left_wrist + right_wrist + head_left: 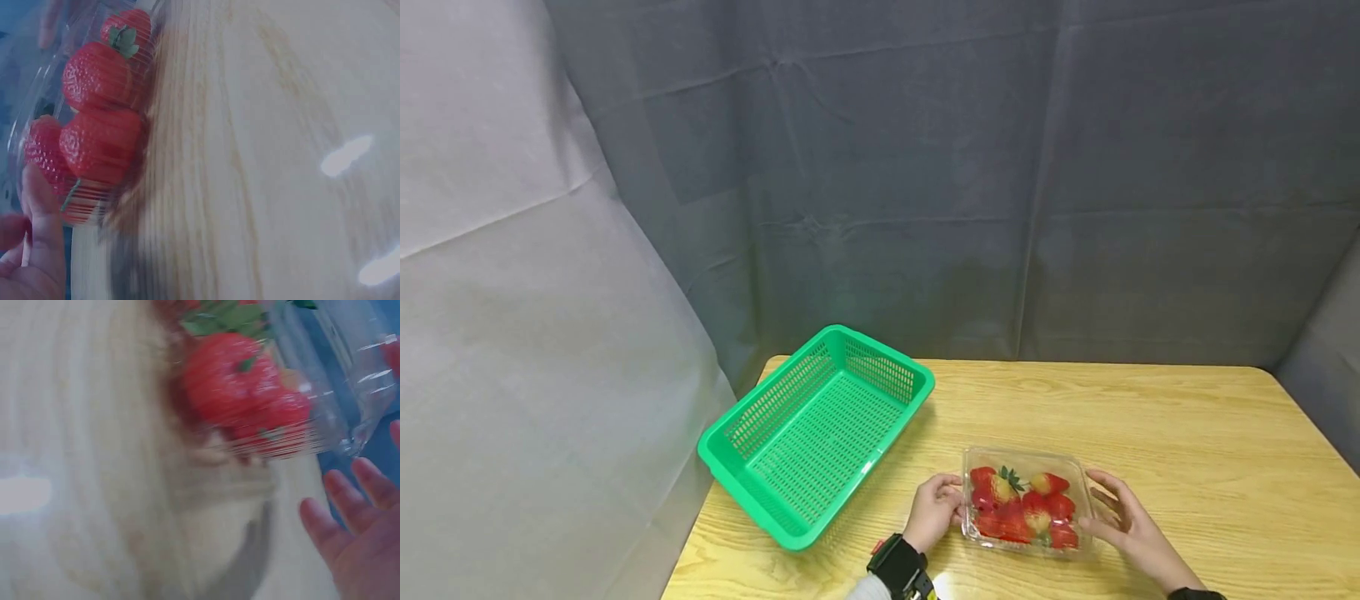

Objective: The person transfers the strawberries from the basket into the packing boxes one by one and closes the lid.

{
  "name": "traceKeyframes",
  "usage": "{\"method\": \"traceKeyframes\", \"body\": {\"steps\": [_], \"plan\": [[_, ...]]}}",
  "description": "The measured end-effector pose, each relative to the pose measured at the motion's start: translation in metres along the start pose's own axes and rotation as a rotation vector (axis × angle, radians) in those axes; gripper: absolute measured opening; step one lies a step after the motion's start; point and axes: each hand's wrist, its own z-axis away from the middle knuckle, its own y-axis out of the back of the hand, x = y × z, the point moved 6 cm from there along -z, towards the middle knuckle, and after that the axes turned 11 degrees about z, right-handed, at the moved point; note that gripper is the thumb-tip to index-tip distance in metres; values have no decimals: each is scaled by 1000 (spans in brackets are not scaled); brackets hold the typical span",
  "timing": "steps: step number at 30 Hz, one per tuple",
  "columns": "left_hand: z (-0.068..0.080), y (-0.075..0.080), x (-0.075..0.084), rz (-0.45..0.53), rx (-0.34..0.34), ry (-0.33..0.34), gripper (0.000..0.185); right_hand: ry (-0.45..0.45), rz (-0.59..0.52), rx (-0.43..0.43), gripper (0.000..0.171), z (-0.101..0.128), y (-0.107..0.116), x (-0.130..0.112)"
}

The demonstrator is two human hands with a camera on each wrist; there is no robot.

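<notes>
A clear plastic box of strawberries lies on the wooden table, its lid over the fruit. Red berries with green leaves show through the wall of the box in the left wrist view. My left hand is at the left end, fingers curled, and seems to pinch the box's edge; the thumb is partly hidden. Around the right end, my right hand has its fingers spread. The right wrist view, blurred, shows that hand with fingertips close to the box's corner; contact is unclear.
A green perforated basket stands at the left of the table, set at an angle, with nothing inside. Grey cloth hangs behind the table, and paler cloth hangs at the left side.
</notes>
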Motion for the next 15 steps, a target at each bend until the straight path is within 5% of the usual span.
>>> {"method": "traceKeyframes", "body": {"steps": [7,12,15], "plan": [[14,1,-1,111,-43,129,43,-68,-87,-7,62,8,-15,15],[25,-5,-1,139,-80,201,46,-308,-74,1,67,17,-17,27],[26,-5,-5,173,-45,203,44,-397,-226,-68,55,22,-21,36]]}}
